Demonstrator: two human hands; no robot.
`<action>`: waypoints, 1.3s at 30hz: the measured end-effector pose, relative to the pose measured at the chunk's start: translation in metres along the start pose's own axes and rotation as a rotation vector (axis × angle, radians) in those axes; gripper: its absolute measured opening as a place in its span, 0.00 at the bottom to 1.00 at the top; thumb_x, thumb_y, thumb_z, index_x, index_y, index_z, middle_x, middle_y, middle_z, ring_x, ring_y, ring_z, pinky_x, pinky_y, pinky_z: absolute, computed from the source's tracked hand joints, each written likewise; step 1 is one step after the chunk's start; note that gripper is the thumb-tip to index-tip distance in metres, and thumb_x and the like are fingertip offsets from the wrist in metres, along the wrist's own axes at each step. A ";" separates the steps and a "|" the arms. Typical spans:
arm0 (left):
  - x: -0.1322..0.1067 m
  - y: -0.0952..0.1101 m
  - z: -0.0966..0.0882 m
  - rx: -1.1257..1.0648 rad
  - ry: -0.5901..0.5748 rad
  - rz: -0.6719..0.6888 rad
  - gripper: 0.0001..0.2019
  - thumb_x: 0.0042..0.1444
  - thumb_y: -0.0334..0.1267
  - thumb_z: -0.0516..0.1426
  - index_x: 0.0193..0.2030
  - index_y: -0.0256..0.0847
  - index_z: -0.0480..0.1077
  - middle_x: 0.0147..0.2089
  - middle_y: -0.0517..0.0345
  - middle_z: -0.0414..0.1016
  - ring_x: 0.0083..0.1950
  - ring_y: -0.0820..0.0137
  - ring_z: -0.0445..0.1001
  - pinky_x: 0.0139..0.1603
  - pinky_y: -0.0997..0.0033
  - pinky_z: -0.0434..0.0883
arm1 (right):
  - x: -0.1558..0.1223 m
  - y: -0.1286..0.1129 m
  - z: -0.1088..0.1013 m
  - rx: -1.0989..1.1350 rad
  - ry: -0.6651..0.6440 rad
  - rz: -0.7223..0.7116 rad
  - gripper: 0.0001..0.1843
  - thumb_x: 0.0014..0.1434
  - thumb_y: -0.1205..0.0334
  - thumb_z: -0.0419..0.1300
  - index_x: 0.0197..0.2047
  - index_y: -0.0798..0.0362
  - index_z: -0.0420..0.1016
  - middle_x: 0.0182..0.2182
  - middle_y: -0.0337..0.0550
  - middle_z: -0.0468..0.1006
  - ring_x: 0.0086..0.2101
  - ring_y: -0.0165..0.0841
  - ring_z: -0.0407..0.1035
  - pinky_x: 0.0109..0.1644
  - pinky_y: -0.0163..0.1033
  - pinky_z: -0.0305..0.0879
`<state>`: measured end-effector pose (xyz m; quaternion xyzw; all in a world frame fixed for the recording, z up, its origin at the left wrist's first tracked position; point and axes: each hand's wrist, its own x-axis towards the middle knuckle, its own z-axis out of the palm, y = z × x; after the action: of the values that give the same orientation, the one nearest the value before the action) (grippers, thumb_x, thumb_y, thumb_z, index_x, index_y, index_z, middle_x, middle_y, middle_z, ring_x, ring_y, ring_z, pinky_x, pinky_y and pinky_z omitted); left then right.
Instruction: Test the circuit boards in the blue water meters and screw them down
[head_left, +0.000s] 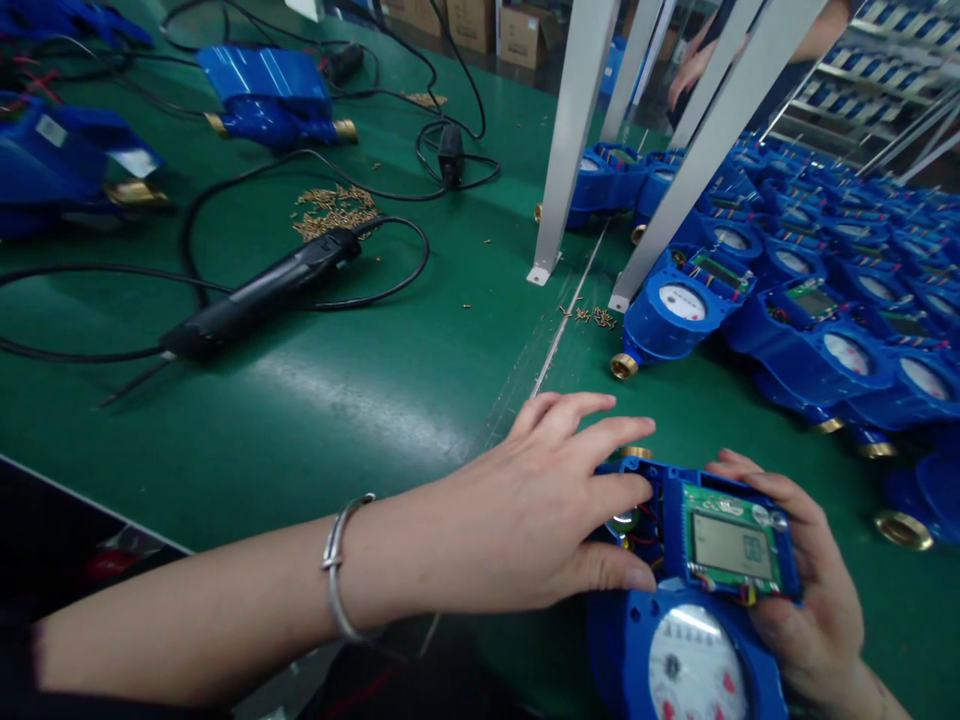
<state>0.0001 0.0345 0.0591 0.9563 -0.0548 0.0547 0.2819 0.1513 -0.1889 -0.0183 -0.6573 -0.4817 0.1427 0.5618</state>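
Note:
A blue water meter (611, 640) with its electronics housing uncovered lies face up near the front edge, partly cut off below. It has a round white dial (696, 665) and a green circuit board with a grey display (731, 547). My right hand (821, 590) wraps round the housing's right side, thumb at the lower corner. From the left, my left hand (544, 500) reaches over the side compartment (651, 525), where wires and a round part show. Its thumb and index finger touch the compartment, tips apart; the other fingers stretch out above the bench.
Many blue meters (679, 305) crowd the right side. Metal legs (574, 130) stand on the green bench (390, 400). A black electric screwdriver (262, 290) with cables lies left, beside brass-coloured screws (330, 208). More blue meters (274, 95) sit behind it. Another person's hand (690, 75) shows at the back.

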 end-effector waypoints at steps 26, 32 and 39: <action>0.026 -0.013 -0.012 -0.153 -0.337 -0.052 0.20 0.51 0.59 0.60 0.50 0.58 0.75 0.73 0.50 0.46 0.73 0.37 0.37 0.60 0.21 0.46 | 0.004 -0.002 0.007 0.089 0.025 0.033 0.30 0.58 0.46 0.61 0.60 0.49 0.63 0.57 0.46 0.68 0.62 0.39 0.58 0.61 0.40 0.62; 0.037 -0.010 -0.014 -0.019 -0.251 0.097 0.24 0.45 0.58 0.65 0.48 0.54 0.76 0.74 0.54 0.46 0.73 0.39 0.36 0.64 0.26 0.44 | 0.003 -0.001 0.006 0.094 0.029 0.062 0.31 0.57 0.45 0.62 0.59 0.49 0.63 0.57 0.49 0.69 0.61 0.42 0.59 0.60 0.44 0.63; 0.040 -0.030 -0.030 -0.087 -0.469 0.073 0.24 0.51 0.56 0.62 0.56 0.63 0.70 0.74 0.61 0.43 0.74 0.44 0.38 0.65 0.31 0.49 | 0.007 -0.001 0.004 0.071 0.006 0.026 0.34 0.54 0.42 0.63 0.59 0.49 0.63 0.56 0.48 0.69 0.61 0.43 0.57 0.62 0.47 0.60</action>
<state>0.0411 0.0729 0.0740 0.9271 -0.1555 -0.1614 0.3004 0.1514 -0.1810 -0.0168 -0.6436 -0.4661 0.1650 0.5842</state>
